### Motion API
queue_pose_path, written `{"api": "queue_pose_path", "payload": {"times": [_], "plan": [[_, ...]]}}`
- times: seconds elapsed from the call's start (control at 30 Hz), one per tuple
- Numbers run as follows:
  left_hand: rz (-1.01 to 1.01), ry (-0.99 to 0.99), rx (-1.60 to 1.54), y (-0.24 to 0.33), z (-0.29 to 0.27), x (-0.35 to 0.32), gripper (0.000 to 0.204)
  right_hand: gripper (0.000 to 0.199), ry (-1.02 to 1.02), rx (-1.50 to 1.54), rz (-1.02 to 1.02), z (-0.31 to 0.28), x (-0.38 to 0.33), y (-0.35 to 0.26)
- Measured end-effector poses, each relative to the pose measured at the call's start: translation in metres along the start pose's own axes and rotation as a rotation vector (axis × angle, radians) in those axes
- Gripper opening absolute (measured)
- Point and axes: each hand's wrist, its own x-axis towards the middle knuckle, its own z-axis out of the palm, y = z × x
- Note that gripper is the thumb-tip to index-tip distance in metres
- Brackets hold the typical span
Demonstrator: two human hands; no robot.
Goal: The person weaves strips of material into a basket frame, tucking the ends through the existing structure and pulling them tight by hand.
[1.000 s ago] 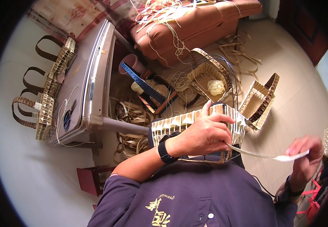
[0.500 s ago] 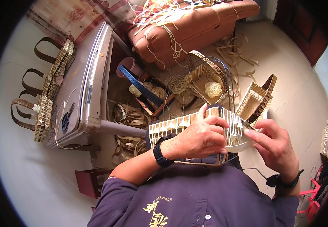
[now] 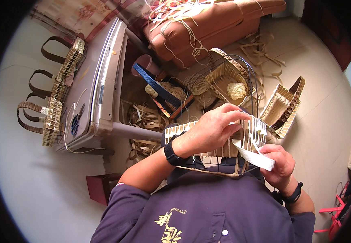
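Head view: both hands (image 3: 212, 131) on woven basket (image 3: 224, 137).

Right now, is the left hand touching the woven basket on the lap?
Touching. The head view shows the left hand laid across the top of the half-woven basket, its fingers curled over the rim with no gap showing.

Left hand (image 3: 212, 131) palm down, fingers spread forward, right hand (image 3: 278, 164) just beside it, seemingly pinched shut, both forearms bent inward
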Motion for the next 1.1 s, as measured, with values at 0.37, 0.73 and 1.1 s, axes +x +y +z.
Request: {"api": "queue_pose_path", "payload": {"times": [0.37, 0.73, 1.1], "plan": [[0.061, -0.049, 0.012, -0.010, -0.012, -0.005, 0.030, 0.024, -0.044, 0.421, 0.075, 0.018, -0.014, 0.009], [-0.025, -0.126, 0.014, 0.009, -0.017, -0.012, 0.040, 0.021, -0.050, 0.238, -0.041, 0.026, -0.003, 0.011], [-0.020, -0.178, 0.191, 0.020, -0.015, -0.007, 0.018, 0.026, -0.016, 0.162, -0.190, 0.031, 0.006, 0.018]]}}
